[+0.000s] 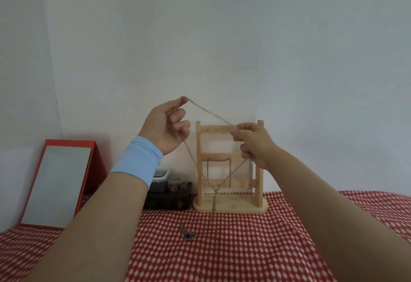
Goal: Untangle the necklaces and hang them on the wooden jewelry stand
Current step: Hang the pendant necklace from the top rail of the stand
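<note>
Pinching chain (211, 113) in left hand (165, 126), raised high; pinching it also in right hand (253, 143), just before top rail of stand (218, 155). Below, drooping in a V toward counter (244, 248). Near stand, on counter: small tangle (188, 234).

The right hand (253, 143) sits right in front of the wooden jewelry stand (230, 207), so the right end of its top bar and a chunk of the right post are covered. The left forearm (100, 215) blocks the left side of the plastic tub (160, 178) and of the dark box (171, 199) under it, plus the red mirror's (57, 183) lower right corner. Both forearms run off the bottom edge. The little metal heap (188, 235) on the cloth is too small and blurry to make out. The necklace (211, 112) tail smears into the stand's base.
</note>
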Demonstrator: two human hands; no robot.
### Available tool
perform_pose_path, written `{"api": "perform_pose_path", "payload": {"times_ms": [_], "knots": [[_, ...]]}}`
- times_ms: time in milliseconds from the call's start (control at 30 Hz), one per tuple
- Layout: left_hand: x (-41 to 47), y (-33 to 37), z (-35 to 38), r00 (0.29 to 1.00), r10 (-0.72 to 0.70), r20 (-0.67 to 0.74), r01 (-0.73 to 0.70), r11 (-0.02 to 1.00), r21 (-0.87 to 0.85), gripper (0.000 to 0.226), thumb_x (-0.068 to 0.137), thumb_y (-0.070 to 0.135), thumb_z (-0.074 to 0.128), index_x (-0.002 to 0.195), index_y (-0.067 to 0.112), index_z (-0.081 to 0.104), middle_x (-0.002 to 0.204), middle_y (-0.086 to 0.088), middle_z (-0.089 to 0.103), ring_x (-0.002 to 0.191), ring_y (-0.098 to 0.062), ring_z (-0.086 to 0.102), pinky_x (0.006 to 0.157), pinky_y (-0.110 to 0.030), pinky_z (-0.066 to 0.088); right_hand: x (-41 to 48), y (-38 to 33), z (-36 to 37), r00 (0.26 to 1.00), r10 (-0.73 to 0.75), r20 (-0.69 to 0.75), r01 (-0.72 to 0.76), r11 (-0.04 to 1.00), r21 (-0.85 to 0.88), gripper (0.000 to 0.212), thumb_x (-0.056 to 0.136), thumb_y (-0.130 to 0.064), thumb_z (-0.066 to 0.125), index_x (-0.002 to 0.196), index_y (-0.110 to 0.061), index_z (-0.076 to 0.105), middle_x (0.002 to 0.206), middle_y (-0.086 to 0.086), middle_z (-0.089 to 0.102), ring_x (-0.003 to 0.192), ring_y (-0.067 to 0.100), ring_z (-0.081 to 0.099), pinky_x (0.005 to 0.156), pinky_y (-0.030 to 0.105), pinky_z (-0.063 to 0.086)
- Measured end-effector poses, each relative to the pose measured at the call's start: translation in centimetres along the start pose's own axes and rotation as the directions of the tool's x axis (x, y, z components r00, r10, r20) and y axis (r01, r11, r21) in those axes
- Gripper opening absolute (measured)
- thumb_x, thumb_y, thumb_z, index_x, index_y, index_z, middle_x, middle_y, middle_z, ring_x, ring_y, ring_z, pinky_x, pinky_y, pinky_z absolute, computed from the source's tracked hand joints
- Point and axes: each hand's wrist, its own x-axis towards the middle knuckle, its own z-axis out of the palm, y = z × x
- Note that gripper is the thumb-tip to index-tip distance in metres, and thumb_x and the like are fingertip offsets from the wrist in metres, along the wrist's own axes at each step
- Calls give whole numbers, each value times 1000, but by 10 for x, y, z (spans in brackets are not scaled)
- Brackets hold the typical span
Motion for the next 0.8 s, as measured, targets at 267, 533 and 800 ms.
{"api": "perform_pose_path", "payload": {"times_ms": [267,533,800], "knots": [[5,-12,-12,988,156,18,-123,839,-529,14,97,25,57,100,16,66,93,1,73,82,-17,71,78,-33,60,-12,-8,2,996,52,77,-43,993,-110,55,98,-43,57,53,-18,38,46,-5,32,40,15,28,49,27,33],[16,-40,13,994,104,41,-111,955,275,62,99,20,55,148,43,27,132,-11,58,88,-26,70,103,-47,47,-28,-24,15,935,-204,289,296,899,-322,34,84,12,45,85,-9,72,67,-9,54,51,4,39,57,11,36],[20,-52,26,981,-187,61,93,716,692,31,99,44,49,119,21,54,72,1,50,45,-12,30,60,-33,50,-23,-27,21,919,-386,81,376,795,-476,25,96,-11,59,120,-18,54,125,4,62,77,5,59,64,-13,23]]}}
